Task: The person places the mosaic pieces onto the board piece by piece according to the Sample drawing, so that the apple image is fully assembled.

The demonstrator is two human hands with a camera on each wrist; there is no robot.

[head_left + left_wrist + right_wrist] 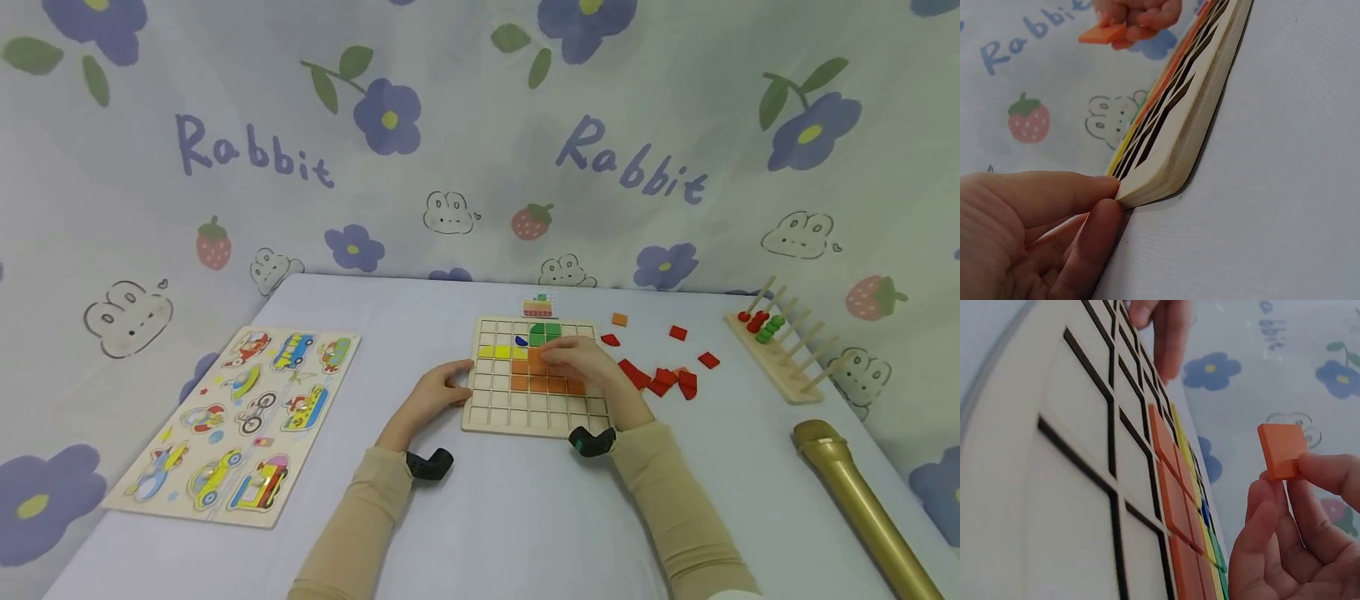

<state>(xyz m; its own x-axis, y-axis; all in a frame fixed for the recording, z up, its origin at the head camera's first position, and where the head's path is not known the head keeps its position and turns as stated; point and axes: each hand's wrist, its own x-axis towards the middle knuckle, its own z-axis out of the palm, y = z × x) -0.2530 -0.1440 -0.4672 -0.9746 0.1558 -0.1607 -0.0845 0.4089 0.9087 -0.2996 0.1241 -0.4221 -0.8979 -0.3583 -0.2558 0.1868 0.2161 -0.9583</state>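
Observation:
A wooden grid board (487, 421) lies on the table in the head view. My left hand (435, 390) grips its left edge, thumb and forefinger at the rim. Above the board, my right hand (588, 364) pinches an orange square tile (1285, 451) between thumb and fingertips; the tile is raised off the grid in the right wrist view. Orange tiles (542, 384) fill cells near the middle. Yellow tiles (495, 352) sit in a row at the left, with a small blue piece (521, 341) and green tiles (545, 334) farther back. My right hand covers part of the grid.
A small pattern card (539, 306) lies behind the board. Loose red pieces (634, 374) and an orange square (619, 319) are scattered right of it. Farther right are a bead peg rack (780, 358) and a gold microphone (862, 500). A vehicle puzzle (232, 417) lies left.

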